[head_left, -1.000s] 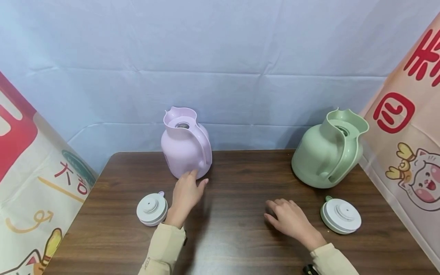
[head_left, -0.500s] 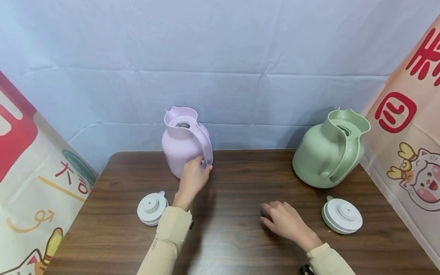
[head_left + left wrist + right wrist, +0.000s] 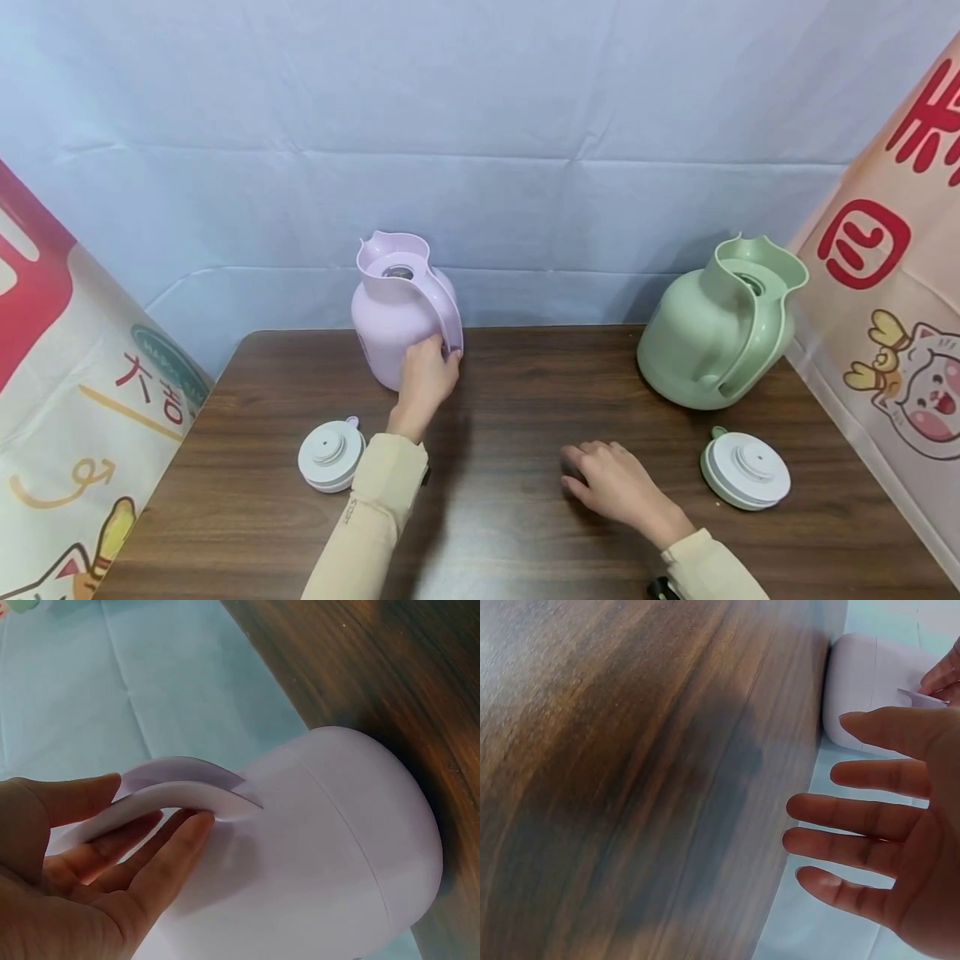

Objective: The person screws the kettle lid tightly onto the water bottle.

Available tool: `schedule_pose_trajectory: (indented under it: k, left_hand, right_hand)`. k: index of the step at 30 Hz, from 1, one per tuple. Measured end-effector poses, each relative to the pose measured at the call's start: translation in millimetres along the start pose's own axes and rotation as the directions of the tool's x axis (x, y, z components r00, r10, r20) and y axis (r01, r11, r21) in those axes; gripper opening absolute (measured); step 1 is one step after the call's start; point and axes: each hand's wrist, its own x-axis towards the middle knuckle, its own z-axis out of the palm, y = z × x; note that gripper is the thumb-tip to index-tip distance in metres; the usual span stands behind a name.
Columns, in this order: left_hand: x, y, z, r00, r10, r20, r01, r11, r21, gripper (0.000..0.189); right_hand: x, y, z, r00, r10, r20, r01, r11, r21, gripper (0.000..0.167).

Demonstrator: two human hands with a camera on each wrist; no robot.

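A lilac thermos jug (image 3: 382,329) stands upright at the back left of the table, its mouth uncovered. My left hand (image 3: 429,377) grips the lower part of its handle (image 3: 176,796). In the left wrist view the thumb lies on the handle's outer side and the fingers reach through behind it. Left of that wrist lies a round white lid (image 3: 328,455) with a lilac tab. My right hand (image 3: 617,486) hovers low over the table with nothing in it. The right wrist view shows its fingers (image 3: 855,816) spread and nearly straight.
At the back right stands a green thermos jug (image 3: 678,346), also uncovered, its handle toward me. A white lid with a green rim (image 3: 750,471) lies in front of it. Light blue cloth (image 3: 495,208) hangs behind the brown table (image 3: 525,400); printed banners (image 3: 892,400) flank it.
My left hand has risen from the jug's base to its handle and taken hold of it. The right hand has drifted slightly left and toward me. Both jugs and lids stay put.
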Motion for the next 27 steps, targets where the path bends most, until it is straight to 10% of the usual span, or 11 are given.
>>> schedule_pose_trajectory:
  k: [27]
  left_hand:
    - [-2.1,0.7,-2.1,0.999,-0.035,0.030,0.034,0.999,0.040,0.010]
  right_hand:
    - [0.8,-1.6,1.5,0.999,0.003,0.037,-0.004,0.999,0.034,0.029]
